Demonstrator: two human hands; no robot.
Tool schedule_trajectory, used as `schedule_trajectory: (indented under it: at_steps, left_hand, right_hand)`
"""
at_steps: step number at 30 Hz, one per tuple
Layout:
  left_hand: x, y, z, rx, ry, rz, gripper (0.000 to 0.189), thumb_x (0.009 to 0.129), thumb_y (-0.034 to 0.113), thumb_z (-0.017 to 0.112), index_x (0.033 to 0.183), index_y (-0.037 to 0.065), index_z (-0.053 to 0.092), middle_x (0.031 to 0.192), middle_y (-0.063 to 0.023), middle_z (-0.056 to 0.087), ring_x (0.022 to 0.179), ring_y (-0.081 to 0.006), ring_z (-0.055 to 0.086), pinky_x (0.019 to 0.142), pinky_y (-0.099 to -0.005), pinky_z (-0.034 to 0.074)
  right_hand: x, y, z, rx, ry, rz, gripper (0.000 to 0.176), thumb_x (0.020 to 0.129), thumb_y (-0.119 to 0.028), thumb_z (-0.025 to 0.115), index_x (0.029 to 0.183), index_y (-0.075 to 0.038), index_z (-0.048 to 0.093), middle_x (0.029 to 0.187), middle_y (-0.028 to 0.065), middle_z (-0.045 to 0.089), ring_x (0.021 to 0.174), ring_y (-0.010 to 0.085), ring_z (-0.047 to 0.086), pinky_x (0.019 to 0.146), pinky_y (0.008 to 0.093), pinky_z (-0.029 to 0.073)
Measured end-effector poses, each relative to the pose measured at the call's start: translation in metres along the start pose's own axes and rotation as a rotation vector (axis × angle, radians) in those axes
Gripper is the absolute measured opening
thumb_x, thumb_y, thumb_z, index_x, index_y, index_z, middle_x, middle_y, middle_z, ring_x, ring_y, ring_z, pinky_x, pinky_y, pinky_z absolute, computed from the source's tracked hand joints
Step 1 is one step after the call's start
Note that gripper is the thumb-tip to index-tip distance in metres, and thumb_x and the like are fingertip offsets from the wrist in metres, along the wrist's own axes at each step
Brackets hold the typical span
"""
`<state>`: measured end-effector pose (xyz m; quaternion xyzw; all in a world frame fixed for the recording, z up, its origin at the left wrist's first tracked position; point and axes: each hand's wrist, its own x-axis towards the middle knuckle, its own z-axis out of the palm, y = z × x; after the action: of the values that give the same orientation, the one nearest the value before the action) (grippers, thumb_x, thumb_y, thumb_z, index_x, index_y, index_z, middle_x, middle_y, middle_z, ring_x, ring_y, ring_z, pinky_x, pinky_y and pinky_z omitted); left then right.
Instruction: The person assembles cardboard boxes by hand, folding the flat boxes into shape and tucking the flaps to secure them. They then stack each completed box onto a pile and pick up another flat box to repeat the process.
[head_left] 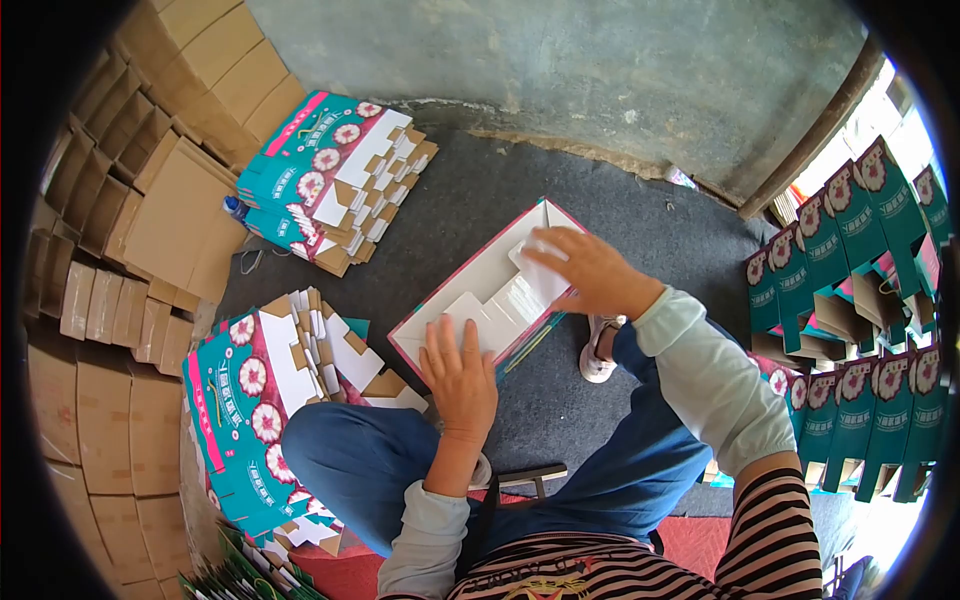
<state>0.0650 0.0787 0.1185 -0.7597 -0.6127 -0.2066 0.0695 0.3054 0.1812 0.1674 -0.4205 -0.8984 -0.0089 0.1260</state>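
Note:
A cardboard box (462, 268) with a white inside and pink edges stands in front of me, its white flaps folded inward. My left hand (461, 385) rests with spread fingers on the near left end, touching a white flap. My right hand (588, 272) is stretched over the right end, fingers apart on another white flap. Part of that flap is hidden under the right hand. A little of the box's teal printed side shows below its near edge.
Stacks of flat printed cartons lie at left, one farther off (318, 165) and one by my knee (245, 390). Brown boxes (105, 420) line the left side. Teal printed boxes (835, 420) stand piled at right. A grey wall (560, 70) is ahead.

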Motion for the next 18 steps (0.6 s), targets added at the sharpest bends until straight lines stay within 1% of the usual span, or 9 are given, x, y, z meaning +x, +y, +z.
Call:
schedule_trajectory:
  at_steps: [2,3,5,8,14,17,18]
  left_hand:
    - [-0.002,0.002,0.002,-0.047,-0.092,0.054,0.055,0.089,0.028,0.058,0.133,-0.001,0.044,0.139,-0.0210,0.042,0.133,-0.0344,0.034,0.108,-0.0513,0.025]
    - [-0.002,0.002,0.002,-0.069,-0.138,0.080,0.054,0.088,0.029,0.058,0.132,0.000,0.045,0.139,-0.0203,0.042,0.132,-0.0340,0.035,0.108,-0.0524,0.025]
    - [-0.002,-0.004,0.008,-0.074,-0.160,0.088,0.055,0.088,0.031,0.058,0.132,0.000,0.045,0.138,-0.0208,0.043,0.131,-0.0348,0.036,0.108,-0.0510,0.026]
    - [-0.002,-0.008,0.015,-0.113,-0.182,0.096,0.055,0.088,0.031,0.058,0.131,-0.001,0.046,0.136,-0.0219,0.045,0.128,-0.0358,0.039,0.107,-0.0489,0.027]
    - [-0.004,-0.010,0.017,-0.174,-0.224,0.106,0.053,0.088,0.029,0.058,0.130,-0.002,0.047,0.133,-0.0229,0.048,0.124,-0.0371,0.044,0.106,-0.0457,0.031]
    - [-0.004,-0.012,0.018,-0.190,-0.226,0.110,0.052,0.088,0.028,0.058,0.129,-0.002,0.048,0.132,-0.0230,0.048,0.123,-0.0373,0.045,0.105,-0.0453,0.033]
    - [-0.003,-0.012,0.018,-0.195,-0.223,0.111,0.051,0.088,0.028,0.058,0.129,-0.002,0.048,0.132,-0.0231,0.048,0.122,-0.0374,0.045,0.104,-0.0452,0.033]
  right_hand:
    - [-0.003,-0.002,0.020,-0.056,-0.114,-0.094,0.076,0.066,-0.026,0.080,0.134,-0.014,0.047,0.136,0.0104,0.045,0.123,0.0303,0.045,0.096,0.0393,0.043]
    - [-0.002,-0.003,0.026,-0.056,-0.111,-0.086,0.075,0.066,-0.026,0.080,0.133,-0.014,0.048,0.134,0.0097,0.047,0.122,0.0298,0.046,0.096,0.0389,0.043]
    - [0.002,-0.002,0.034,-0.062,-0.107,-0.078,0.073,0.067,-0.028,0.080,0.131,-0.015,0.049,0.131,0.0084,0.050,0.120,0.0289,0.048,0.095,0.0382,0.044]
    - [0.012,0.000,0.030,0.054,-0.376,-0.006,0.072,0.069,-0.024,0.078,0.134,-0.015,0.048,0.137,0.0082,0.048,0.125,0.0292,0.046,0.100,0.0400,0.041]
    - [0.017,0.000,0.022,0.104,-0.504,0.016,0.060,0.070,-0.026,0.077,0.125,-0.013,0.058,0.130,0.0078,0.054,0.122,0.0286,0.048,0.098,0.0399,0.041]
    - [0.017,0.002,0.027,0.107,-0.510,0.016,0.059,0.070,-0.027,0.076,0.124,-0.012,0.059,0.129,0.0081,0.055,0.122,0.0285,0.048,0.098,0.0392,0.041]
    - [0.015,0.005,0.031,0.089,-0.452,-0.011,0.055,0.070,-0.028,0.076,0.120,-0.013,0.060,0.122,0.0068,0.057,0.118,0.0278,0.051,0.095,0.0390,0.043]
